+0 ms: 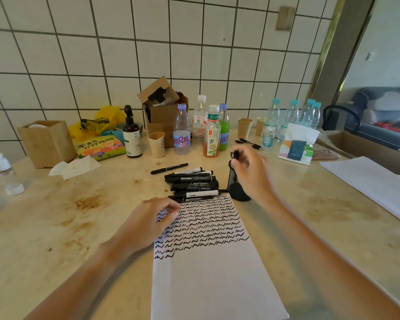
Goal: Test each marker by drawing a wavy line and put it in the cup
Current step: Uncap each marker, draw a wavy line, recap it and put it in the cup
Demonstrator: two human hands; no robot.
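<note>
Now our right hand (249, 172) pinches a black marker (235, 155) over the mesh cup (237, 191); we drop it straight in while our left hand (153, 218), fingers loosely curled, rests on the paper (208, 285)

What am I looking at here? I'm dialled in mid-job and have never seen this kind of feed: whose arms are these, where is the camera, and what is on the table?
There is no machine here. The arms belong to a person, and the one picture comes from a wide-angle camera worn on their head, looking forward and down, so the edges bend.

The left hand rests on the top left corner of a sheet of paper that is half filled with rows of black wavy lines. The right hand holds a black marker above a black mesh cup; it is blurred. A pile of markers lies just beyond the paper.

Along the tiled wall stand drink bottles, paper cups, a cardboard box, a pump bottle and a tissue pack.
</note>
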